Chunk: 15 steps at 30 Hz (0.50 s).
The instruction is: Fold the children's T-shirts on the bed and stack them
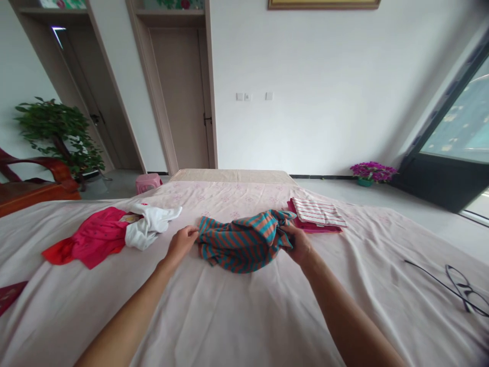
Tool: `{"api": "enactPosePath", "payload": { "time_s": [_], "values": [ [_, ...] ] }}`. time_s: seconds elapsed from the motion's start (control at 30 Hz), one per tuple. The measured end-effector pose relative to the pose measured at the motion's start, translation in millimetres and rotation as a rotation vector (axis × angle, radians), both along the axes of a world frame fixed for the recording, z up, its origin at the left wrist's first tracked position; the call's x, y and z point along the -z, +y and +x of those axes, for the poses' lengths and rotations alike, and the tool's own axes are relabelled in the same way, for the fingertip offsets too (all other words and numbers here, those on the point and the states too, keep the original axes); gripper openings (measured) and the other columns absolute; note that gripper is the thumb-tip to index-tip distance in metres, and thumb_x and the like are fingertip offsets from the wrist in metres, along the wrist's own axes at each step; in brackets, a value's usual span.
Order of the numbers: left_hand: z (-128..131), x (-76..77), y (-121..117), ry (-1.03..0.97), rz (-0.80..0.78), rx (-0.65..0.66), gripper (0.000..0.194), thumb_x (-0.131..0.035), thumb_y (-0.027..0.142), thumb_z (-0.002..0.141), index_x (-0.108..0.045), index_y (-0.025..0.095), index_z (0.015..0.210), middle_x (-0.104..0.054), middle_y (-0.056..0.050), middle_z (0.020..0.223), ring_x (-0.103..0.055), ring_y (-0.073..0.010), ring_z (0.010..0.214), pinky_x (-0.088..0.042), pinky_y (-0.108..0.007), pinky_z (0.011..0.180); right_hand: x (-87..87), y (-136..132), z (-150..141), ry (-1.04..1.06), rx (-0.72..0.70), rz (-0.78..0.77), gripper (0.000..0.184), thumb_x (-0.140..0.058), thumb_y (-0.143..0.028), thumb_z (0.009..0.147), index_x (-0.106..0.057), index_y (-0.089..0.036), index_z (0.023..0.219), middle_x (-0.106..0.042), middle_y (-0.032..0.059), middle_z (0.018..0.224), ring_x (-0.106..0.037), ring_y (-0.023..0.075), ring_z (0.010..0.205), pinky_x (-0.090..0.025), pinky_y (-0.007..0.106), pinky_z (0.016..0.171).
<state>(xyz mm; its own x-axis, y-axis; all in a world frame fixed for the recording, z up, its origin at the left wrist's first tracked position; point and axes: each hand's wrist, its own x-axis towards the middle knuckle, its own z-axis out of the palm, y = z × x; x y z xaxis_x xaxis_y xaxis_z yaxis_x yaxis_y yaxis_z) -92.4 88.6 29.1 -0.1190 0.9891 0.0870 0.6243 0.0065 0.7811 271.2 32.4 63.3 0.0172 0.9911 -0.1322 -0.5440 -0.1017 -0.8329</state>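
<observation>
A striped teal and brown-orange shirt (pixel 244 242) lies bunched in front of me, its middle resting on the bedspread. My left hand (pixel 182 243) pinches its left edge between thumb and fingers. At the other end, my right hand (pixel 298 244) is closed on a gathered part of the same shirt; some of those fingers are hidden in the cloth. Just beyond my right hand, a folded white garment with red stripes (pixel 319 211) sits on a folded dark pink one (pixel 324 229). To the left lie a crumpled pink-red garment (pixel 97 235) and a white one (pixel 151 227).
The pale bedspread (pixel 244 326) has loose wrinkles. Black-framed glasses (pixel 456 290) lie at the right, and a dark red item (pixel 11 295) at the left edge. A pink stool (pixel 148 182), a wooden chair (pixel 42 178) and purple flowers (pixel 373 172) stand beyond.
</observation>
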Motion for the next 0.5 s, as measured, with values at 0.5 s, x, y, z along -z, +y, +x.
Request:
{"api": "enactPosePath", "payload": {
  "time_s": [0.5],
  "values": [
    [37.0,20.7,58.2,-0.192,-0.12,-0.059,0.027,-0.071,0.04,0.062,-0.066,0.019,0.077,-0.074,-0.01,0.078,-0.069,-0.0332,0.093,-0.051,-0.035,0.071,6.7,7.4,53.4,-1.002,0.131,0.031,0.022,-0.075,-0.039,0.064,-0.064,-0.02,0.064,-0.062,-0.0036,0.055,-0.058,0.0158,0.058,-0.043,0.024,0.055]
  ]
}}
